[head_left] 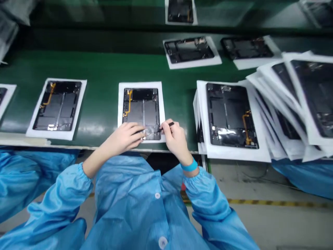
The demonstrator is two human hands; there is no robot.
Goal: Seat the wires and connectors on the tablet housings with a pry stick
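Observation:
Directly before me an opened tablet lies on a white sheet, its dark inside with an orange flex cable facing up. My left hand rests over the tablet's lower left part, fingers stretched out. A dark strip shows between those fingers; I cannot make out what it is. At the lower right corner, my right hand is closed around a thin black tool. The tool's tip points left onto the tablet's lower right area. Fingers hide part of the lower edge.
To the left another opened tablet lies on its sheet on the green belt. A pile of sheets with tablets stands close by my right. Several more tablets lie farther back. A blue sleeve of a person is at left.

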